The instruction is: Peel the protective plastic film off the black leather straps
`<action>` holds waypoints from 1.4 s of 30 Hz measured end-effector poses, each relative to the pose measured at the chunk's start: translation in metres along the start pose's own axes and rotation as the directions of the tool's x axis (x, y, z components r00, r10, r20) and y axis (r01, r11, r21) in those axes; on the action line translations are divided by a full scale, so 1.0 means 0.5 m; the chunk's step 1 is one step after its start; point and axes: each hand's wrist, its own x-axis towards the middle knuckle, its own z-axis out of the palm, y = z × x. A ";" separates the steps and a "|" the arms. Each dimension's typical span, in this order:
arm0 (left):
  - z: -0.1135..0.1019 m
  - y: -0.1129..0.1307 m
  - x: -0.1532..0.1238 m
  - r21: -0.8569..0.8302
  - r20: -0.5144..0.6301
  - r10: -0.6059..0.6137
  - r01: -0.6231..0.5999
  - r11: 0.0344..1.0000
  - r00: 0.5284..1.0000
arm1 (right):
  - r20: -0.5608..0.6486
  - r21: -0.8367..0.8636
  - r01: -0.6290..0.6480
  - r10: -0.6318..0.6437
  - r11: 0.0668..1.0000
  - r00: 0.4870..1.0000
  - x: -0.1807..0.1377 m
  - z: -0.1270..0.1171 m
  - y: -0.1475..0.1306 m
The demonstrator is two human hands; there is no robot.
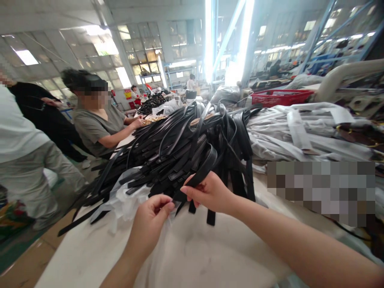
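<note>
My right hand (210,193) is closed around a black leather-like strap (206,163), which loops up and back over the pile behind it. Close by on the left, my left hand (154,216) has thumb and fingertips pinched together near the strap's lower end. What sits between those left fingertips is too small to make out. A large heap of black straps (168,144) spreads over the table just beyond both hands. Crumpled translucent white plastic (126,202) lies under the heap's left edge.
Straps wrapped in white (279,138) are piled at right, with a red basket (280,97) behind. The pale table (228,256) extends toward me. A seated co-worker (99,120) handles gold-coloured pieces (153,120) at left; another person (24,152) stands nearer.
</note>
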 end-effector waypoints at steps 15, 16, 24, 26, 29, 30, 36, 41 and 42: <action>0.024 0.010 -0.015 -0.261 0.166 -0.136 0.177 0.949 0.977 | -0.092 0.275 -0.214 0.247 0.937 0.965 0.018 0.017 0.000; 0.024 0.012 -0.015 -0.287 0.174 -0.140 0.187 0.939 0.975 | -0.045 0.251 -0.244 0.262 0.937 0.964 0.013 0.026 0.001; 0.007 0.020 -0.015 -0.370 0.385 -0.183 0.333 0.868 0.905 | 0.031 0.244 -0.253 0.253 0.936 0.967 0.001 0.047 0.009; 0.001 0.022 -0.020 -0.289 0.440 -0.218 0.367 0.884 0.871 | 0.047 0.258 -0.255 0.252 0.932 0.967 0.004 0.037 0.007; -0.001 0.024 -0.027 -0.186 0.456 -0.256 0.373 0.909 0.852 | 0.046 0.392 -0.285 0.291 0.875 0.956 0.020 0.015 0.009; 0.000 0.025 -0.028 -0.169 0.459 -0.264 0.375 0.911 0.848 | -0.003 0.475 -0.285 0.325 0.833 0.946 0.027 0.008 0.010; 0.015 0.021 -0.024 -0.252 0.433 -0.281 0.414 0.874 0.856 | -0.162 0.468 -0.198 0.304 0.861 0.939 0.030 0.018 0.018; 0.027 0.014 -0.027 -0.325 0.432 -0.283 0.440 0.837 0.856 | 0.122 0.335 -0.237 0.208 0.912 0.971 0.013 0.037 0.020; 0.027 0.015 -0.028 -0.321 0.431 -0.286 0.441 0.838 0.856 | 0.054 0.392 -0.253 0.253 0.885 0.966 0.018 0.029 0.019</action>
